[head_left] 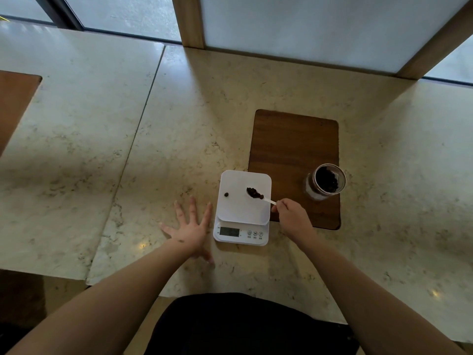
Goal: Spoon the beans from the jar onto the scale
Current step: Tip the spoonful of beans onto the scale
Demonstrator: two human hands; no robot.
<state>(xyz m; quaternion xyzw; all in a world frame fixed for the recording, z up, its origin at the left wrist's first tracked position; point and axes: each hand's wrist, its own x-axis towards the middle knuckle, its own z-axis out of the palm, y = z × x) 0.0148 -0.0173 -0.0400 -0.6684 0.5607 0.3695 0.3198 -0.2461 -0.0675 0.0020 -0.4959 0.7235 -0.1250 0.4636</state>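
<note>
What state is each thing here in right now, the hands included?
Jar: open, upright on the wooden board, beans inside.
Spoon: loaded with beans, above the scale's platform.
Scale: one loose bean on it; display unreadable.
Right hand: pinching the spoon's handle.
Left hand: spread, beside the scale.

white scale [243, 201] with a grey display [229, 231] and three small dark-ringed buttons [255, 234], one dark brown bean [226, 194] on its left side and a white spoon [258, 196] heaped with dark brown beans [254, 192]. to the right, a clear jar [326, 181] showing near-black beans, sitting on a warm dark-brown wood-grain board [291, 149]. all of it on a cream marble table [179, 139] mottled with grey-brown veins, pale wooden posts [189, 21] at the far edge, black clothing [243, 326] at the near edge.
</note>
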